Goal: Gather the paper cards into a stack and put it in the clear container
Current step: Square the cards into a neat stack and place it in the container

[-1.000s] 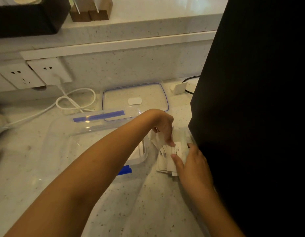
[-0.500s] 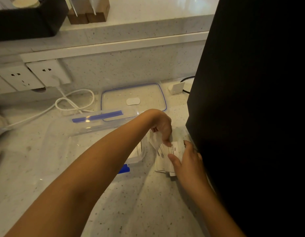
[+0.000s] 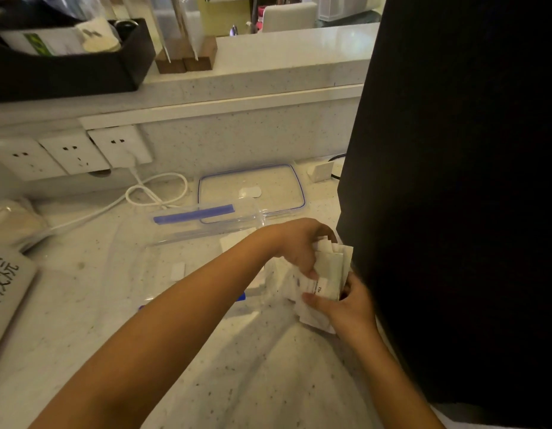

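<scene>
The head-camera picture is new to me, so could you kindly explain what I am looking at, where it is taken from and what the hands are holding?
There is no machine here: a person wears one wide-angle camera on the head, looking forward and down, so the two bare arms reaching in from below are the wearer's own. The left hand and the right hand together grip a loose bundle of white paper cards, some still fanned out, close beside a large black object. On the speckled stone counter lies the clear container, open, with blue clips. Its clear lid with a blue seal lies flat behind it. A white cable runs from a wall socket at the back.
</scene>
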